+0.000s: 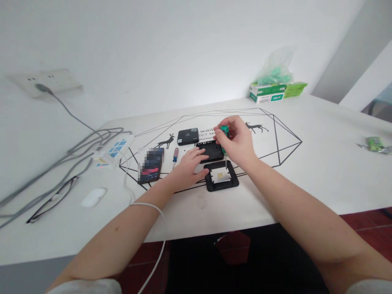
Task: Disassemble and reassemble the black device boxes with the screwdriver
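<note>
My right hand (pixel 237 139) is closed around a screwdriver with a green handle (pixel 225 130). Its thin shaft points down at the upper right part of a black square cover (pixel 211 187) that has a silver metal plate (pixel 225 175) set inside. Whether the tip sits on a screw is too small to tell. With fingers spread, my left hand (pixel 190 165) rests over a black casing (pixel 214 151) behind the cover, its thumb at the cover's left edge. A closed black box (pixel 188 136) lies farther back. Left of my left hand is a second screwdriver (pixel 175 154) with a red and blue handle.
A phone (pixel 151 165), a white earphone case (pixel 93 197), glasses (pixel 53 200) and a power strip (pixel 113 153) with grey cables lie at left. Green and white boxes (pixel 268 93) under a plastic bag stand against the wall. A small green object (pixel 374 143) lies far right. A white cable (pixel 162 228) crosses my left forearm.
</note>
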Available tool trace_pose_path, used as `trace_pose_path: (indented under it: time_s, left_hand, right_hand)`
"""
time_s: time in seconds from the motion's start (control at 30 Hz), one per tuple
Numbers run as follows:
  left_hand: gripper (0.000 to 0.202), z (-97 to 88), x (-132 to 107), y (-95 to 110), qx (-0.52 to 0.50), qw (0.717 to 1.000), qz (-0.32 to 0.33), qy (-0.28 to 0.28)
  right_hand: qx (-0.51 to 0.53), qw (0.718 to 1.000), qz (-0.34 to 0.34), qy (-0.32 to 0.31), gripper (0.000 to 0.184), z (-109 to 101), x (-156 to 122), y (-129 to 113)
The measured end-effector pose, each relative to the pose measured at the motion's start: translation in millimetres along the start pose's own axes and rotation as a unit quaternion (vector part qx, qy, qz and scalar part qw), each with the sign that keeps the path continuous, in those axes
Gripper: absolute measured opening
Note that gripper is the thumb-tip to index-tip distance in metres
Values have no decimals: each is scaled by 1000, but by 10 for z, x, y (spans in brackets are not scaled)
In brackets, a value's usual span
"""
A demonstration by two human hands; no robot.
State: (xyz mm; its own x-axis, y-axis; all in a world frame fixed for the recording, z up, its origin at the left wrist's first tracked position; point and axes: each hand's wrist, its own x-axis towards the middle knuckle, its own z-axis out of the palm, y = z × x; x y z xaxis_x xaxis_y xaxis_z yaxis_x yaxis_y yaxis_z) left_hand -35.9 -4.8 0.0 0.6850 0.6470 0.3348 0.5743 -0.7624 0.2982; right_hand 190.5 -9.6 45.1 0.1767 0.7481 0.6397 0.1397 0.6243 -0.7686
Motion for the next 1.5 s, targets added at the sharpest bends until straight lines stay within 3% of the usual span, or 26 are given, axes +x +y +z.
trace_pose_path:
  time_s: [0.1, 0.2, 0.37, 0.87, 1.27, 1.4, 1.5]
  left_hand:
    - [50, 12, -41, 107, -5, 997, 31, -77]
    - [53, -5, -60, 122, 0, 994, 38, -102]
    - [55, -25, -58, 89, 6, 994, 43, -100]
    - [30, -43, -36, 127, 12, 995, 40, -85]
    - [28, -33, -29, 125, -1, 996, 28, -82]
    - [35, -46, -38, 127, -2, 996, 33, -85]
    - [52, -57, -46, 151, -5, 995, 33, -97]
  right_hand:
    - [-36, 999, -5, -12, 15, -21, -3, 3]
    - [-57, 998, -13, -28, 13, -25, -11, -10]
    - [-77, 996, -24, -31, 12, -20, -18, -30]
    - [-100, 994, -23, -48, 10, -2, -47, -104]
    - [-99, 994, -33, -44, 9, -5, -61, -96]
    - [-89, 995, -36, -34, 9, -9, -56, -86]
    - [-94, 994, -41, -40, 8, -10, -61, -86]
